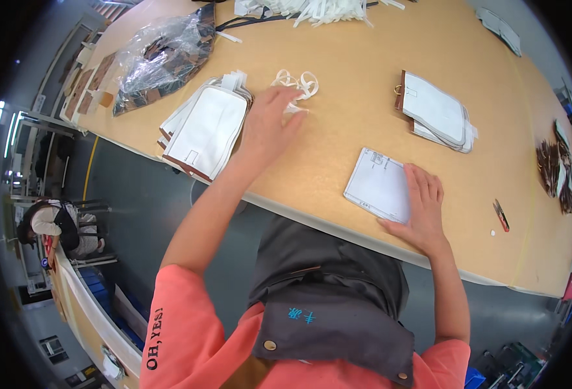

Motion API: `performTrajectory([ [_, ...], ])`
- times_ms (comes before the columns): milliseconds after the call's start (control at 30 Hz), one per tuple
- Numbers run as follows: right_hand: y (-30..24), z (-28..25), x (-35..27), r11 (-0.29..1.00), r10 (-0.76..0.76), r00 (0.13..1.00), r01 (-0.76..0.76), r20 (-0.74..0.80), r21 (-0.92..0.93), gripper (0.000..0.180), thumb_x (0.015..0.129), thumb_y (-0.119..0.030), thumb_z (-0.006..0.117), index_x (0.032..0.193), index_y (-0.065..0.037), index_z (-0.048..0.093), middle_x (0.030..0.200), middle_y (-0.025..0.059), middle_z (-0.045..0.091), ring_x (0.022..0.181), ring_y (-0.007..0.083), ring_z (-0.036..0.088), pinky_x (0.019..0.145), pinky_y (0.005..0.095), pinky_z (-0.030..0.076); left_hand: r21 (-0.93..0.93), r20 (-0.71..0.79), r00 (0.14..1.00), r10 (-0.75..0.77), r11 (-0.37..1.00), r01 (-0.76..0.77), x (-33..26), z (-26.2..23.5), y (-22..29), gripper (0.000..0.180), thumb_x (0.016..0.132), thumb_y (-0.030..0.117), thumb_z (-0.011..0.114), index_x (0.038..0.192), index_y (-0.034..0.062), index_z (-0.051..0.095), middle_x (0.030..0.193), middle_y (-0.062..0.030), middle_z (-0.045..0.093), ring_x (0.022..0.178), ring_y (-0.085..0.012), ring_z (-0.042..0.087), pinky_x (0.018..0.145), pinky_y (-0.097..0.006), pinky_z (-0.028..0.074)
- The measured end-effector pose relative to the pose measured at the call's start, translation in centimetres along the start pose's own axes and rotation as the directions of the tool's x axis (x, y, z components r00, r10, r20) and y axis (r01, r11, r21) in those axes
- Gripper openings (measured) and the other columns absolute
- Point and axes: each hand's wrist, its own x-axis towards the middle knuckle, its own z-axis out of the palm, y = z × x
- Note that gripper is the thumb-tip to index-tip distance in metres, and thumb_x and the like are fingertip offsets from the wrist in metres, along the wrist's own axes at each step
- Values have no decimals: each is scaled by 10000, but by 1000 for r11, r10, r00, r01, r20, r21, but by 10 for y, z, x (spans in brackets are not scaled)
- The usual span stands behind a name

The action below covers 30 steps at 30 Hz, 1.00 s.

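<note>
My left hand (269,126) reaches over the table with its thumb and fingers apart. A small white piece (295,109) shows between its fingertips, beside looped white ribbon strips (306,84). Just left of that hand lies a fanned stack of white panels (209,124) with brown edges. My right hand (423,209) is curled around the right side of a white rectangular panel (378,185), which lies flat near the table's front edge. Its thumb is at the near edge and its fingers are along the right edge. Dark lines and marks run along the panel's borders.
A second stack of white panels (436,111) lies at the far right. Red-handled thread snips (500,216) rest right of my right hand. A clear bag of brown pieces (166,58) and a white strip pile (318,9) are farther back. Another person (65,227) bends over at left.
</note>
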Motion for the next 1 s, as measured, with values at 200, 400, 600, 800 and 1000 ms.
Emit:
performTrajectory([
  [200,9,-4,-10,999,45,999,-46,-14,-20,1098,637,-482,827,1506,-39,322,1448,198,404,1350,384,347,1156,557,192,43,-47,994,101,994,-99,28,19,16,286,827,106,735,1103,58,683,1107,-124,663,1071,-313,611,887,-388,509],
  [400,24,-32,-17,929,283,957,-257,-63,265,1097,643,-436,821,1529,-56,298,1434,193,427,1338,378,369,1153,506,257,-390,209,914,-348,827,404,91,121,54,412,820,262,760,1152,32,682,1051,-124,710,957,-254,683,837,-360,547],
  [600,53,-48,-59,609,523,840,-247,-147,754,1147,664,-424,794,1584,-76,203,1490,196,401,1400,343,356,1167,447,255,-367,272,888,-370,814,451,118,191,69,470,734,260,839,1107,22,680,987,-101,709,865,-207,693,790,-345,555],
  [800,71,-53,-90,493,659,723,-205,-209,845,1175,694,-637,714,1589,-78,196,1485,224,404,1406,330,368,1164,430,247,-93,-98,978,-183,980,174,109,211,70,295,782,257,814,990,76,710,1036,-102,679,922,-192,648,816,-365,528],
  [1000,77,-64,-97,505,707,641,-162,-298,848,1203,691,-710,699,1587,-83,198,1458,217,433,1356,320,427,1142,444,291,-648,87,992,-90,751,125,139,159,131,232,877,217,759,988,41,655,1067,-112,663,934,-164,634,744,-306,508],
])
